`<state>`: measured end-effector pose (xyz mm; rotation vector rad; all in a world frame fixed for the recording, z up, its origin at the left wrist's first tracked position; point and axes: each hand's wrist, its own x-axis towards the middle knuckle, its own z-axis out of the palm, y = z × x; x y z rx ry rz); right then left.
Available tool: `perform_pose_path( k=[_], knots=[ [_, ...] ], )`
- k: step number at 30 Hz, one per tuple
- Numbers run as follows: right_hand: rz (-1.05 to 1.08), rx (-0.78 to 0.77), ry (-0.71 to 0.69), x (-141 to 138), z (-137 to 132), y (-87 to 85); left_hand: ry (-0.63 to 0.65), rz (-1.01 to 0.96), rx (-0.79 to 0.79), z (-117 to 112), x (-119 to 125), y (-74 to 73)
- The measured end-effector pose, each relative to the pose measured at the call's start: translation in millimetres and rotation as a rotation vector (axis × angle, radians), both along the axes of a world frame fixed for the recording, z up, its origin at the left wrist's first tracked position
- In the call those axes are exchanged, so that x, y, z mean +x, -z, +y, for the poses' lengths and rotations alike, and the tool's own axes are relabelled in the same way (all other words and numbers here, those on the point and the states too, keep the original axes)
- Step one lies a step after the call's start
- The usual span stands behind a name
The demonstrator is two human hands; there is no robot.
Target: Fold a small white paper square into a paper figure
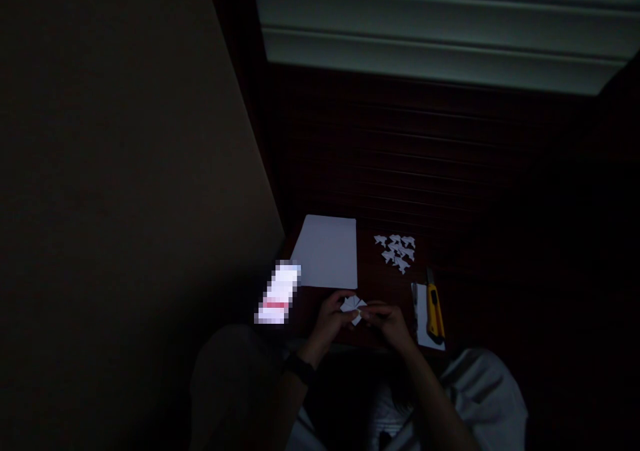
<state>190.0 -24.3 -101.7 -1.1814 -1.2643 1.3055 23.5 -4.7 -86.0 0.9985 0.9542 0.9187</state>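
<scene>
Between my two hands is a small folded white paper (pixel 353 307) with crease lines fanning out from its middle. My left hand (pixel 332 316) pinches its left side, thumb in front and fingers behind. From the right, my right hand (pixel 387 320) grips the paper's right edge between thumb and fingers. Just beyond the hands lies a stack of white paper sheets (pixel 327 251). Several small folded paper figures (pixel 397 248) sit in a cluster farther back on the right.
A lit phone with a blurred screen (pixel 278 294) is at the left, by the sheets. On the right, a yellow utility knife (pixel 435 314) rests over white paper strips (pixel 423 311). A dark slatted panel (pixel 400 151) rises behind the dark table; a wall (pixel 125 171) stands left.
</scene>
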Motion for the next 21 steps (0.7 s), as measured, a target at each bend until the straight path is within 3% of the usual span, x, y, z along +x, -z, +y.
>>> perform_pose_path(
  k=[16,21],
  knots=[
    [-0.116,0.01,-0.036,-1.9,-5.2,-3.3,-0.038,0.036,0.027,-2.8,-1.1,-2.5],
    [-0.106,-0.004,0.053,-4.0,-7.3,-7.1,-0.074,0.018,0.052,-4.1,3.6,-5.9]
  ],
)
